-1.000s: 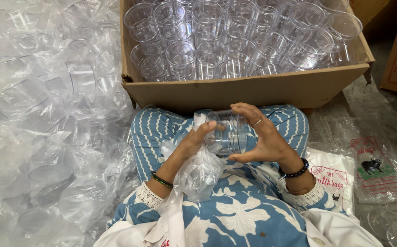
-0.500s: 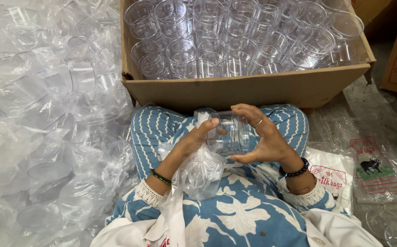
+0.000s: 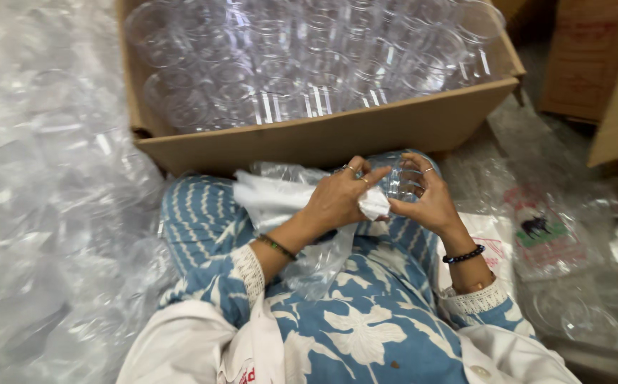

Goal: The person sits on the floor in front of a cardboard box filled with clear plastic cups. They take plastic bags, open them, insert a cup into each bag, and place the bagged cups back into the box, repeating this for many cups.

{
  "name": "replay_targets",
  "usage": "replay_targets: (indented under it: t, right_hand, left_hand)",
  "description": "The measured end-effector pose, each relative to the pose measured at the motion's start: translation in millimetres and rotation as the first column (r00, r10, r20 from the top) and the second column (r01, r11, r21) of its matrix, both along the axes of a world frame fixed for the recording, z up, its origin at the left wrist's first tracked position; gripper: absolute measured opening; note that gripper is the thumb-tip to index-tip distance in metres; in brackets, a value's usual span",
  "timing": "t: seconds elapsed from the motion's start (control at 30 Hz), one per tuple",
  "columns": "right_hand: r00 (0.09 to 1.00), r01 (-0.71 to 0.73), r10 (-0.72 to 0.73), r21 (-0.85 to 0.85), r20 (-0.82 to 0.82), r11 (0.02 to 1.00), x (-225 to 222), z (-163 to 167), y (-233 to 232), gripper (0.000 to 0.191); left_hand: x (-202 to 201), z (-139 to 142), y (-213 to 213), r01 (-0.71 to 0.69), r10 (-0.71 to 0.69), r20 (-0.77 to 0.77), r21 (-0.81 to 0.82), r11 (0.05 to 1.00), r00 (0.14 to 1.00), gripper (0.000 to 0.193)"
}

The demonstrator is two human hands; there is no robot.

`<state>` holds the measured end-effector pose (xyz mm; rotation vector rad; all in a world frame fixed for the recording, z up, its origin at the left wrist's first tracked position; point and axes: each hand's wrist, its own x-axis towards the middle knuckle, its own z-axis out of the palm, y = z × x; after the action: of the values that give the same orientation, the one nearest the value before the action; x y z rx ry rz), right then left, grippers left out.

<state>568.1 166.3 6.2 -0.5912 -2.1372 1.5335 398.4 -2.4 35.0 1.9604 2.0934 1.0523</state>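
Left hand [image 3: 337, 199] pinches a clear plastic bag [image 3: 287, 206]; right hand [image 3: 423, 199] grips a clear cup [image 3: 398, 181]. Best, I judge, to hold the bag mouth wide and keep the cup steady.

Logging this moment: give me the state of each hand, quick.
Left hand: closed on a clear plastic bag.
Right hand: fingers curled round a clear glass, holding it.

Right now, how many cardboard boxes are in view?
2: an open brown cardboard box filled with clear plastic cups, just beyond the hands, and a closed brown cardboard box at upper right. Others may be hidden.
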Motion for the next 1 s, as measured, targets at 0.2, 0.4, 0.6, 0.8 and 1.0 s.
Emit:
replay_targets:
  t: [0.2, 0.4, 0.6, 0.8, 1.0]
  right_hand:
    - [0.986, 0.133, -0.128, -0.043, 0.107, 0.990, 32, -42, 30, 0.092]
    - [0.988, 0.137, -0.116, -0.222, 0.104, 0.965, 37, -57, 33, 0.088]
    - [0.990, 0.125, -0.107, -0.208, 0.096, 0.970, 38, -60, 30, 0.090]
    - [0.968, 0.226, -0.226, 0.011, 0.105, 0.974, 29, -53, 10, 0.087]
    - [0.966, -0.006, 0.010, -0.016, 0.260, 1.000, 53, -7, 31, 0.109]
  left_hand:
    - [28, -38, 56, 0.129, -0.125, 0.077, -0.045, 0.991, 0.989, 0.120]
    - [35, -70, 68, 0.105, -0.099, 0.093, -0.065, 0.992, 0.991, 0.113]
    - [35, -75, 63, 0.105, -0.111, 0.112, 0.061, 0.993, 0.987, 0.110]
    - [39, -64, 66, 0.088, -0.071, 0.160, -0.102, 0.991, 0.985, 0.106]
    - [32, -64, 78, 0.181, -0.177, 0.261, 0.012, 0.983, 0.949, 0.108]
